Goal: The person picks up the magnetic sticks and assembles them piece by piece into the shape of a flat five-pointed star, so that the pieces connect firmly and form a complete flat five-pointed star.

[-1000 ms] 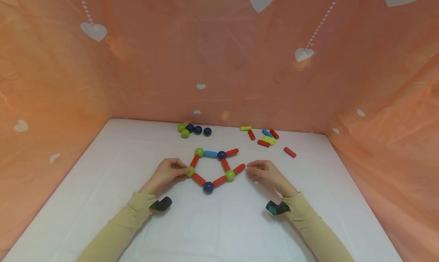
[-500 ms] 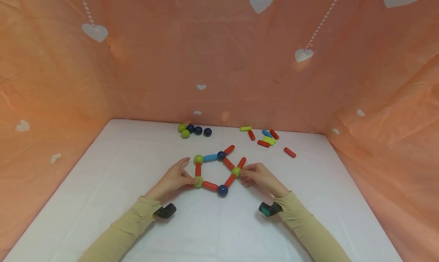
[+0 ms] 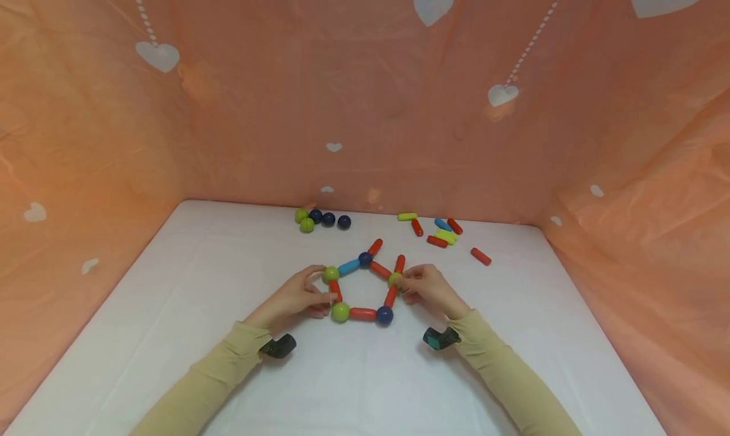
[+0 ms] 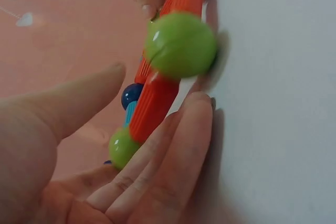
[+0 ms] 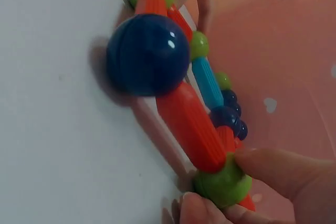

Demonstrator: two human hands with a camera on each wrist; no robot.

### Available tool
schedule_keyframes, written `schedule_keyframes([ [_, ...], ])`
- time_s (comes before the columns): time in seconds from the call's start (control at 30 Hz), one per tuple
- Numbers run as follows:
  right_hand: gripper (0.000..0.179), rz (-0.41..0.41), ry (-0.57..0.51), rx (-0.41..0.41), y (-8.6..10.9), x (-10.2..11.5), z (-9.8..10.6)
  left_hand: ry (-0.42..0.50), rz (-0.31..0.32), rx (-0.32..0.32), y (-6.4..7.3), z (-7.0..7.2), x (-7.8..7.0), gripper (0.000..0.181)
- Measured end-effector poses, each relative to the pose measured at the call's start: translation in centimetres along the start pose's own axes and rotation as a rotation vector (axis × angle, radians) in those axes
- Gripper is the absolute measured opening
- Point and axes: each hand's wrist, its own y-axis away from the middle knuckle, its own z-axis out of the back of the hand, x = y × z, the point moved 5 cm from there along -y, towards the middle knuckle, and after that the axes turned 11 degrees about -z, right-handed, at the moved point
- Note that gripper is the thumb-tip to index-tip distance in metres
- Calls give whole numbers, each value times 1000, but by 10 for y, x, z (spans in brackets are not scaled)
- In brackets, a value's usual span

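A five-sided ring of balls and magnetic-looking rods lies on the white table in the head view. Its blue ball (image 3: 384,315) is nearest me, and a light-blue rod (image 3: 349,267) forms the far left side. Two red rods (image 3: 375,246) stick outward from the ring's far and right corners. My right hand (image 3: 428,287) pinches the right-hand green ball (image 5: 223,182) between thumb and fingers. On the other side, my left hand (image 3: 296,296) lies along the left red rod (image 4: 155,106), its fingers touching there and its thumb standing away. The near left green ball (image 4: 181,45) is just beyond those fingertips.
Loose green and blue balls (image 3: 328,219) sit in a cluster at the table's back edge. Several loose rods in red, yellow and blue (image 3: 446,236) lie at the back right. An orange cloth with white hearts (image 3: 365,106) hangs around the table.
The ring has turned counterclockwise, its near blue ball sliding right. My right hand has moved left and taken hold of the right green ball. My left hand has let go of its green ball.
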Motion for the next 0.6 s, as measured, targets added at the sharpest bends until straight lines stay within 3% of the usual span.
schedule_keyframes([
  [0.23,37,-36,38,-73,-11,2,7,40,-30,12,4,3,-2,42],
  [0.47,37,-45,39,-75,-15,8,10,0,-49,51,-1,7,-3,35],
  [0.6,38,-43,40,-64,-18,8,10,-83,-89,-43,-13,25,-10,36],
])
